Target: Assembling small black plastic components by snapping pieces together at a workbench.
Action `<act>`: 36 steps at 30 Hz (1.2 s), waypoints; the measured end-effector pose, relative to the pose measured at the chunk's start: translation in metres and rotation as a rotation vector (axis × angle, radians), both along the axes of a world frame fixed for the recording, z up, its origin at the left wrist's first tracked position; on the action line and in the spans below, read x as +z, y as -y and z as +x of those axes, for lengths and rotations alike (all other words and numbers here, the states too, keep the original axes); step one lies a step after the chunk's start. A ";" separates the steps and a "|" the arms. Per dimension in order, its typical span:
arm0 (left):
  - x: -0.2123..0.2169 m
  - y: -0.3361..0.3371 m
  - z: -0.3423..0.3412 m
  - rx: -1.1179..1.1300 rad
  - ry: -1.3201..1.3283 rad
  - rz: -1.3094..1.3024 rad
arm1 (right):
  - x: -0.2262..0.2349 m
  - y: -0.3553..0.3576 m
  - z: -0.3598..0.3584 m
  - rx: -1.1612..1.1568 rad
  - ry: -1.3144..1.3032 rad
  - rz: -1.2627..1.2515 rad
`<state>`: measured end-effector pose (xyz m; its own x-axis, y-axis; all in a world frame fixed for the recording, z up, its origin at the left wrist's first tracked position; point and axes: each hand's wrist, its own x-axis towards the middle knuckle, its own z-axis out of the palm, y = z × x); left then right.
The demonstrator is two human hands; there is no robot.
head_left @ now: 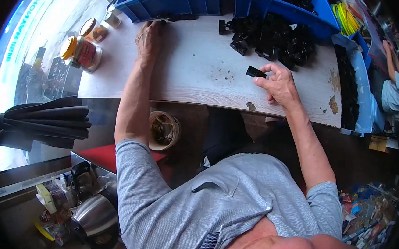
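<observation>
Between the thumb and fingers of my right hand (278, 85) is a small black plastic part (255, 72), held just over the front half of the worktable (194, 54). At the table's far left, my left hand (149, 38) reaches to the foot of a blue bin, its fingers curled down by a short row of black parts (179, 18). What those fingers grip, if anything, is hidden. A heap of similar black plastic parts (272, 39) lies beyond my right hand.
Blue bins (171, 5) with black parts line the back, and a lighter blue crate (363, 88) stands at the right edge. Jars (81, 54) stand on the left. Below are a bucket (165, 129) and a metal kettle (94, 214). Another person (396, 90) is at far right.
</observation>
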<state>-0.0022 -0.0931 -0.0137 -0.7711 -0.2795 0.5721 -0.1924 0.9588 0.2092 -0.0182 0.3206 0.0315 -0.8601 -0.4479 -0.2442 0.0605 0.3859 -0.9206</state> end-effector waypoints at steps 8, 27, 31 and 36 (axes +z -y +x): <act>0.014 0.006 -0.004 0.024 0.039 0.318 | -0.002 -0.001 0.002 -0.001 -0.041 -0.001; 0.029 -0.035 -0.012 -0.109 0.262 0.078 | -0.003 -0.003 0.001 -0.026 -0.057 -0.027; 0.020 -0.046 -0.005 -0.097 0.066 0.075 | 0.001 0.001 0.003 -0.009 -0.041 -0.042; 0.026 -0.117 -0.026 -0.294 -0.034 0.151 | -0.002 -0.002 0.005 -0.027 -0.059 -0.066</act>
